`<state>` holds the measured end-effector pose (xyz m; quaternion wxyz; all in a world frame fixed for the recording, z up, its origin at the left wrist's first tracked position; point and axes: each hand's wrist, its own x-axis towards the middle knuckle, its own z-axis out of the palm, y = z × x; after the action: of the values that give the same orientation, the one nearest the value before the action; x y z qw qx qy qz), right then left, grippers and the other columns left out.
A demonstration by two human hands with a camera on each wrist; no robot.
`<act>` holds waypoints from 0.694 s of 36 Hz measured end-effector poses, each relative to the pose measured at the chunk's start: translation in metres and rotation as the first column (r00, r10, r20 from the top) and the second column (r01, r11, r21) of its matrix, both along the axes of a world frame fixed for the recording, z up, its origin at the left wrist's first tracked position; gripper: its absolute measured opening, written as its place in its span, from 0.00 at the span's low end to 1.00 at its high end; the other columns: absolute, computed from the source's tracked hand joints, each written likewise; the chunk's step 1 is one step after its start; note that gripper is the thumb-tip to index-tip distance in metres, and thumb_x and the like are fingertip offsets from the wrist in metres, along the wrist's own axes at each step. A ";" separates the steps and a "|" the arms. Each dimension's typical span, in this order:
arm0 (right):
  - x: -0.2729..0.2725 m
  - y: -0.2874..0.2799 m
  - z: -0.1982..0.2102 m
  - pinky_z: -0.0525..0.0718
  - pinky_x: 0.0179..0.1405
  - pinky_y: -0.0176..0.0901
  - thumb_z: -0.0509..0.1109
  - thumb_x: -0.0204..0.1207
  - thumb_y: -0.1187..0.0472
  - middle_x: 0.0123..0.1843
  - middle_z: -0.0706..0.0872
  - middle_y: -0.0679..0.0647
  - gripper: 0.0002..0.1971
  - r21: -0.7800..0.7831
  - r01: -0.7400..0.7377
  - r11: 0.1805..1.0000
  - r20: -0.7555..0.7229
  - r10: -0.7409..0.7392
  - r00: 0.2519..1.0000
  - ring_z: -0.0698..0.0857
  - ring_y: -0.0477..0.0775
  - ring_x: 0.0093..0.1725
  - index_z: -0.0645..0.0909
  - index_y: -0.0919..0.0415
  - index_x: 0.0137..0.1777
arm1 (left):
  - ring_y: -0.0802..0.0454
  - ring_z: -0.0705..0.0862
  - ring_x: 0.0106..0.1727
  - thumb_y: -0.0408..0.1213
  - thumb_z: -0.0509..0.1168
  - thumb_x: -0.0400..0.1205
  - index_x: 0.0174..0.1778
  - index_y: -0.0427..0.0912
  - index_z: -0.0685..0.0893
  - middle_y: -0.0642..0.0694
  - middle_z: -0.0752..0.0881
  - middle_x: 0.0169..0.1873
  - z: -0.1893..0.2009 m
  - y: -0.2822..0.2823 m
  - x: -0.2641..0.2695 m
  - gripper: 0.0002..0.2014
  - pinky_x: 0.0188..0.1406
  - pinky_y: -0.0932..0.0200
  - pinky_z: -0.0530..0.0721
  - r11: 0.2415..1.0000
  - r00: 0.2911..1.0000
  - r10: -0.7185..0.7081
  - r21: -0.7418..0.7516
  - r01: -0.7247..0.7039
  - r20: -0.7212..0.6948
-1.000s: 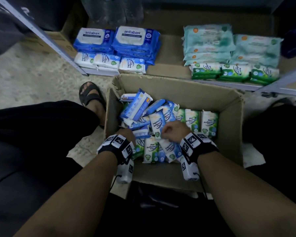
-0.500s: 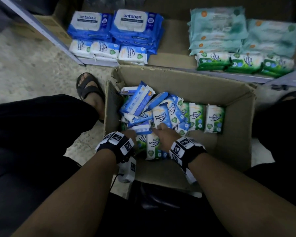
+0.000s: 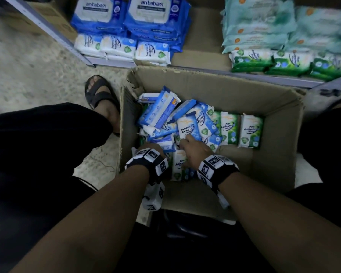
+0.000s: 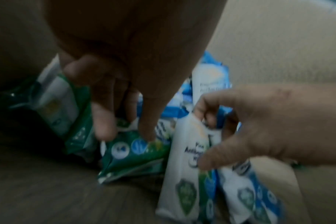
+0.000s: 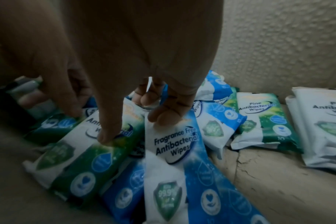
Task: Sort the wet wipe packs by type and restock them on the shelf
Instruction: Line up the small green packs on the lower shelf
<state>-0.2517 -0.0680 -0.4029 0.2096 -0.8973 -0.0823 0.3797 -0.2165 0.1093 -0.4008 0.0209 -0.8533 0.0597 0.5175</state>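
An open cardboard box point(image 3: 205, 79) on the floor holds several small wipe packs, blue Fragrance Free and green Pine, jumbled at its left. Both hands reach into its near side. My right hand point(image 3: 191, 148) point(image 5: 132, 125) point(image 4: 259, 128) pinches a Pine pack point(image 4: 186, 166) point(image 5: 82, 151) point(image 3: 178, 164), thumb on its front, fingers curled at the top beside a Fragrance Free pack point(image 5: 175, 151). My left hand point(image 3: 152, 149) point(image 4: 125, 133) points down with fairly straight fingers, tips touching a green pack point(image 4: 132, 154).
Two Pine packs point(image 3: 250, 131) stand at the box's right, with bare cardboard in front of them. On the shelf point(image 3: 201, 60) behind are big blue Antabax packs point(image 3: 152, 14), small Fragrance Free packs point(image 3: 152, 52), teal packs point(image 3: 258, 22) and Pine packs point(image 3: 252, 60). A sandalled foot point(image 3: 98, 95) is left of the box.
My right hand has shifted a little left, toward the left hand, and onto the Pine pack. The left hand stays in the same corner. The head view has tilted closer.
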 end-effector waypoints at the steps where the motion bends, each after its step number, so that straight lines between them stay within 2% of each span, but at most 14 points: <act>1: 0.000 -0.001 0.000 0.75 0.44 0.47 0.85 0.63 0.52 0.62 0.70 0.54 0.31 0.020 0.012 1.000 0.003 -0.012 1.000 0.80 0.60 0.49 0.73 0.55 0.61 | 0.43 0.85 0.55 0.46 0.65 0.83 0.46 0.40 0.84 0.38 0.86 0.57 -0.002 0.000 0.001 0.12 0.49 0.55 0.82 1.000 1.000 -0.014 -0.014 0.013 -0.012; 3: 0.000 -0.005 -0.001 0.72 0.39 0.44 0.85 0.62 0.54 0.57 0.71 0.52 0.27 0.073 0.047 0.996 0.010 -0.047 0.999 0.77 0.56 0.43 0.73 0.53 0.54 | 0.44 0.84 0.50 0.44 0.67 0.82 0.38 0.40 0.79 0.38 0.86 0.53 -0.004 0.000 0.004 0.12 0.45 0.56 0.79 1.000 0.999 -0.015 -0.008 0.015 -0.028; 4: -0.002 -0.006 -0.001 0.71 0.37 0.44 0.85 0.61 0.56 0.54 0.71 0.51 0.25 0.108 0.065 0.992 0.007 -0.066 0.998 0.77 0.55 0.41 0.72 0.52 0.50 | 0.44 0.83 0.49 0.43 0.66 0.83 0.39 0.39 0.79 0.36 0.85 0.54 -0.004 0.000 0.005 0.12 0.45 0.56 0.79 0.999 0.999 -0.016 0.032 0.017 -0.028; 6: -0.004 -0.010 0.000 0.68 0.33 0.44 0.83 0.59 0.59 0.48 0.71 0.50 0.23 0.188 0.092 0.978 0.006 -0.095 0.995 0.76 0.55 0.37 0.71 0.52 0.44 | 0.40 0.83 0.60 0.39 0.61 0.87 0.58 0.33 0.83 0.32 0.83 0.64 -0.002 0.001 0.005 0.13 0.55 0.52 0.80 0.998 0.999 -0.033 0.056 0.033 -0.008; 7: -0.004 -0.013 0.001 0.67 0.32 0.43 0.84 0.58 0.58 0.46 0.72 0.49 0.22 0.213 0.099 0.972 0.008 -0.103 0.995 0.76 0.54 0.36 0.72 0.53 0.42 | 0.39 0.82 0.65 0.39 0.59 0.88 0.66 0.31 0.80 0.32 0.81 0.67 -0.003 0.003 0.005 0.17 0.60 0.52 0.79 0.998 0.999 -0.046 0.049 0.045 0.007; 11: -0.003 -0.022 0.008 0.63 0.36 0.36 0.84 0.61 0.54 0.37 0.71 0.43 0.21 0.216 0.049 0.975 0.024 -0.056 0.998 0.70 0.42 0.36 0.70 0.52 0.35 | 0.42 0.80 0.69 0.41 0.60 0.88 0.74 0.35 0.76 0.38 0.80 0.69 0.011 0.008 0.009 0.20 0.63 0.56 0.77 0.999 0.999 -0.021 0.028 0.022 -0.039; 14: -0.006 -0.028 0.015 0.74 0.37 0.48 0.83 0.64 0.56 0.34 0.75 0.46 0.22 0.224 0.095 0.970 -0.054 -0.085 0.995 0.74 0.51 0.34 0.68 0.50 0.37 | 0.44 0.83 0.63 0.44 0.61 0.86 0.77 0.44 0.73 0.40 0.82 0.66 0.014 0.014 0.008 0.23 0.57 0.56 0.80 0.997 0.998 -0.061 -0.043 0.062 0.007; 17: -0.006 -0.038 0.028 0.79 0.42 0.49 0.83 0.68 0.56 0.44 0.81 0.50 0.20 0.202 0.166 0.965 -0.125 -0.143 0.982 0.80 0.54 0.43 0.73 0.53 0.49 | 0.45 0.86 0.43 0.50 0.63 0.83 0.81 0.66 0.65 0.42 0.86 0.51 0.025 0.015 0.014 0.29 0.39 0.55 0.86 0.989 0.992 -0.125 -0.075 0.124 0.000; 18: -0.006 -0.042 0.032 0.79 0.44 0.49 0.82 0.69 0.55 0.48 0.82 0.51 0.20 0.193 0.184 0.964 -0.143 -0.158 0.977 0.81 0.54 0.46 0.74 0.54 0.52 | 0.45 0.84 0.38 0.51 0.65 0.82 0.78 0.65 0.69 0.41 0.87 0.49 0.038 0.008 0.017 0.27 0.38 0.54 0.86 0.989 0.991 -0.130 -0.075 0.129 -0.011; 19: -0.006 -0.046 0.037 0.79 0.45 0.47 0.82 0.70 0.55 0.52 0.83 0.53 0.20 0.189 0.208 0.960 -0.153 -0.180 0.972 0.81 0.55 0.49 0.76 0.55 0.55 | 0.46 0.83 0.37 0.50 0.69 0.82 0.72 0.56 0.79 0.40 0.87 0.52 0.051 0.002 0.019 0.22 0.41 0.53 0.86 0.992 0.993 -0.116 -0.056 0.114 -0.030; 20: -0.007 -0.050 0.041 0.78 0.47 0.45 0.82 0.70 0.55 0.54 0.84 0.53 0.20 0.195 0.245 0.950 -0.152 -0.218 0.964 0.82 0.54 0.51 0.78 0.57 0.56 | 0.47 0.84 0.41 0.48 0.71 0.81 0.62 0.49 0.85 0.40 0.87 0.57 0.060 -0.003 0.020 0.15 0.46 0.53 0.85 0.991 0.990 -0.128 -0.032 0.127 -0.055; 22: -0.009 -0.058 0.050 0.76 0.50 0.40 0.81 0.71 0.55 0.56 0.84 0.51 0.19 0.204 0.330 0.922 -0.141 -0.306 0.942 0.82 0.51 0.54 0.81 0.58 0.58 | 0.45 0.85 0.56 0.44 0.70 0.82 0.52 0.49 0.87 0.43 0.85 0.62 0.074 -0.014 0.021 0.06 0.56 0.54 0.82 0.993 0.991 -0.119 -0.017 0.118 -0.069; 23: -0.011 -0.063 0.054 0.77 0.51 0.39 0.81 0.72 0.54 0.55 0.83 0.50 0.19 0.199 0.359 0.912 -0.136 -0.337 0.932 0.81 0.50 0.54 0.82 0.58 0.59 | 0.45 0.84 0.57 0.44 0.69 0.83 0.46 0.51 0.86 0.44 0.85 0.59 0.077 -0.017 0.021 0.03 0.57 0.53 0.82 0.992 0.990 -0.129 -0.020 0.128 -0.065; 25: -0.014 -0.071 0.064 0.80 0.56 0.42 0.80 0.73 0.53 0.55 0.83 0.48 0.18 0.200 0.402 0.894 -0.126 -0.383 0.915 0.82 0.50 0.56 0.84 0.57 0.60 | 0.45 0.84 0.46 0.46 0.69 0.81 0.32 0.50 0.76 0.46 0.82 0.41 0.072 -0.021 0.026 0.13 0.50 0.51 0.86 0.994 0.994 -0.111 0.001 0.111 0.008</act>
<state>-0.2657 -0.1387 -0.3392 0.3837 -0.8498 0.0675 0.3550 -0.1900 0.0878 -0.3285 0.0500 -0.8508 0.1071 0.5120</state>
